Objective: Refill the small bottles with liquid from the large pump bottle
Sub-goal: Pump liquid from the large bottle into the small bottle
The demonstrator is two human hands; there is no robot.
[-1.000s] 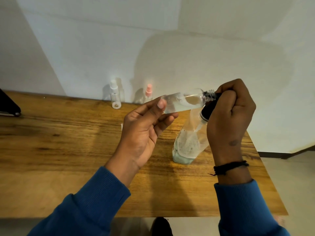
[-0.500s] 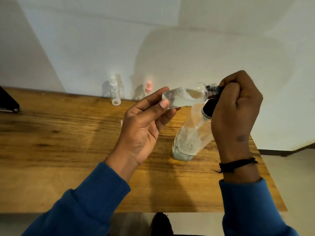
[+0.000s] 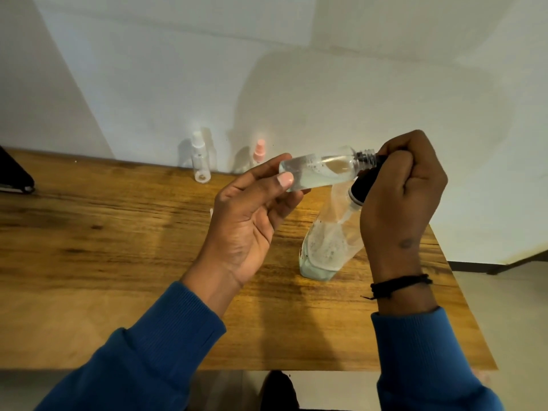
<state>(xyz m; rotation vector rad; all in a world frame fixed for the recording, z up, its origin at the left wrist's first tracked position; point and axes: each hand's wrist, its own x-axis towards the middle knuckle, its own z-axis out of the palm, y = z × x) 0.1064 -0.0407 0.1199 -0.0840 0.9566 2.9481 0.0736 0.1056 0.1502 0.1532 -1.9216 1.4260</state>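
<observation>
My left hand (image 3: 249,221) grips a small clear bottle (image 3: 320,170) by its base and holds it almost level, part full of clear liquid, with its threaded neck pointing right. My right hand (image 3: 400,197) is closed around the black pump head (image 3: 363,185) of the large pump bottle (image 3: 329,244), and the pump's tip meets the small bottle's neck. The large bottle stands tilted on the wooden table (image 3: 118,247), with foamy liquid low in it. Two more small bottles stand by the wall: a clear one with a white cap (image 3: 200,161) and one with a pink cap (image 3: 259,152).
A dark flat object (image 3: 14,179) lies at the table's far left edge. The table's right edge drops to a pale floor (image 3: 510,321). A dark shoe (image 3: 278,393) shows below the table's near edge. A white wall backs the table.
Both hands and the small bottle rose slightly in view over the second, and the bottle stayed tilted against the pump tip. The two bottles at the wall kept their places.
</observation>
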